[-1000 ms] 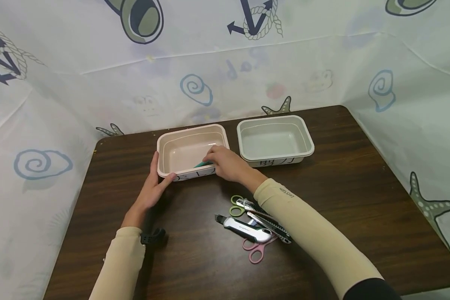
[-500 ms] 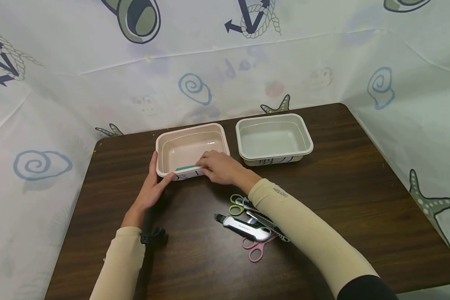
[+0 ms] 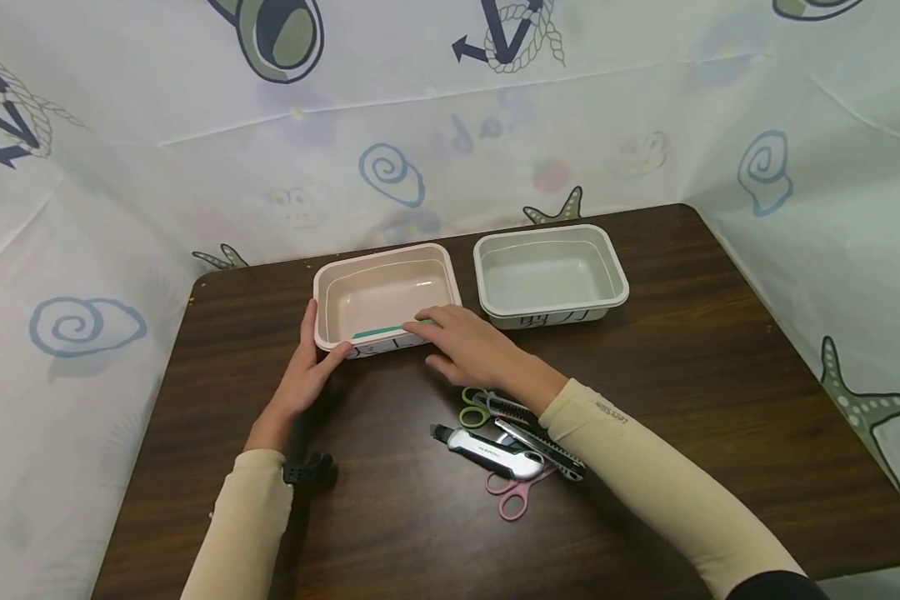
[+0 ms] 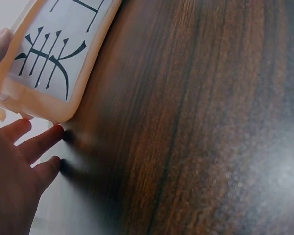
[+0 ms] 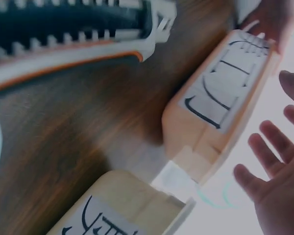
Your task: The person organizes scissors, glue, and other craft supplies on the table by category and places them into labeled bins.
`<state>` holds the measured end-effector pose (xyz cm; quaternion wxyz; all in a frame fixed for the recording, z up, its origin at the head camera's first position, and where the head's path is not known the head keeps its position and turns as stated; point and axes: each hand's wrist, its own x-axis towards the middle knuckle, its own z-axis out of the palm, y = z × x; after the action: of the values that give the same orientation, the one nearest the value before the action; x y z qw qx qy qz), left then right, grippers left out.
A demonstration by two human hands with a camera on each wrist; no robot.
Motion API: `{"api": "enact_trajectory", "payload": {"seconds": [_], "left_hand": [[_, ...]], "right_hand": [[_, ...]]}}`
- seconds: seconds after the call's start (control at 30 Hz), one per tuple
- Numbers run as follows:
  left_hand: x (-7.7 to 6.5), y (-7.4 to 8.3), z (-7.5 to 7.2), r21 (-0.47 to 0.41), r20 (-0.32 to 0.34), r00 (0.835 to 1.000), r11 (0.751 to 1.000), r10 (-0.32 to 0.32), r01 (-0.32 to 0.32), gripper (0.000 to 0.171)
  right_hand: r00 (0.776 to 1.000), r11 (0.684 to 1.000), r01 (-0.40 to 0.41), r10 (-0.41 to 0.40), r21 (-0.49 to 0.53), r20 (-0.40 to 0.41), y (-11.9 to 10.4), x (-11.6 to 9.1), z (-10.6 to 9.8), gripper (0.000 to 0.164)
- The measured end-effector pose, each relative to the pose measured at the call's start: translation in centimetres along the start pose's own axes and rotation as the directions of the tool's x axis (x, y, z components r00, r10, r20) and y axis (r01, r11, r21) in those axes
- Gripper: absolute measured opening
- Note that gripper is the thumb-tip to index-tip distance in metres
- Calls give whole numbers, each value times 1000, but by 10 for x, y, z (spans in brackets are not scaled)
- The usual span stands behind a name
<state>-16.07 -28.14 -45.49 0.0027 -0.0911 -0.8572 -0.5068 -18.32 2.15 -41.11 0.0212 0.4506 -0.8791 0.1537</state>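
Note:
My left hand (image 3: 300, 375) grips the near left corner of a pink plastic box (image 3: 382, 283), thumb on the front rim and fingers along the side. In the left wrist view, fingertips touch the box's corner (image 4: 39, 95) below a paper label with black characters. Inside the box, a slim teal object (image 3: 377, 332) lies along the front wall, partly hidden by the rim and my right hand. Over the right end of that rim is my right hand (image 3: 476, 346), fingers extended. The right wrist view shows this hand (image 5: 279, 181) spread with nothing in it.
Right of the pink box stands a pale grey-green box (image 3: 547, 279). Nearer lie green-handled scissors (image 3: 472, 417), pink-handled scissors (image 3: 516, 498), a silver and black utility knife (image 3: 487, 454) and black cutters (image 3: 547, 450) in a pile. A printed curtain (image 3: 270, 183) hangs behind the table (image 3: 375, 533).
My right hand moved left along the front rim with the teal object, let go of it, then drew back to the right with fingers extended. The left hand has stayed on the box.

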Motion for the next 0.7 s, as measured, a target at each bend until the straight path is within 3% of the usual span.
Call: {"api": "enact_trajectory", "payload": {"seconds": [0.23,0.43,0.53,0.7], "left_hand": [[0,9,0,15,0,1000,1000,-3,3,91],[-1,12,0,9,-4,1000,1000,-4,4,90],[-1,6,0,10,-7,1000,1000,-4,5,91],[5,-19,1,26,-13,1000,1000,-1,1,94]], "right_hand": [[988,988,-153,152,-3,-33,-14,-36,-6,56],[961,961,-275,275,-8,5,-35,-70,4,52],[959,959,-282,283,-36,12,-45,-87,14,50],[951,945,-308,306,-107,-39,-62,-117,33,52]]}}
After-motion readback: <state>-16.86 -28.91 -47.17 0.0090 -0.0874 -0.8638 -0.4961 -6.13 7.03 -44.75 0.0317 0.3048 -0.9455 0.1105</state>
